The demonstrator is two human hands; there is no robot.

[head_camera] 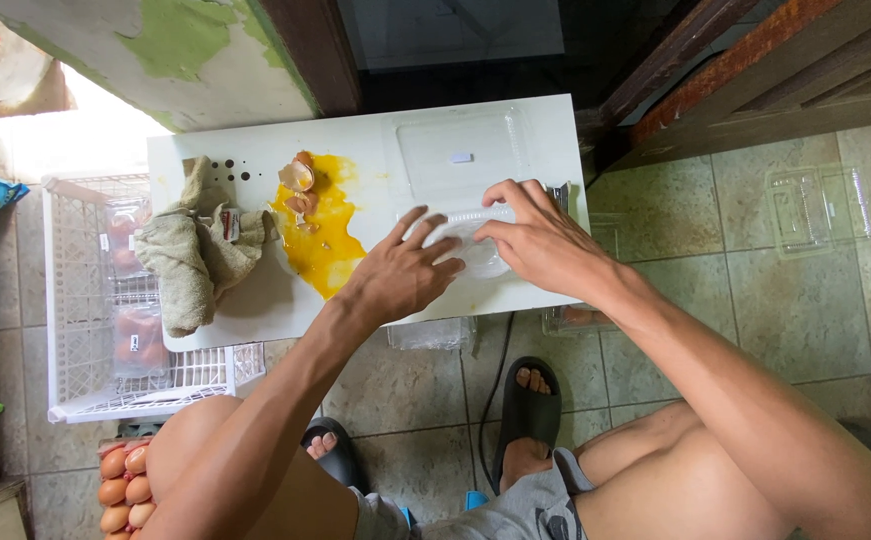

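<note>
A clear plastic egg container lies open on a small white table. My left hand rests flat on its near half, fingers spread. My right hand presses the same near half from the right, fingers curled over its rim. A broken egg, yellow yolk and shell pieces, is spilled on the table left of my hands. A crumpled beige cloth lies further left.
A white plastic crate with packed eggs stands left of the table. Brown eggs sit at the lower left. Another clear container lies on the tiled floor at right. My sandalled feet are under the table edge.
</note>
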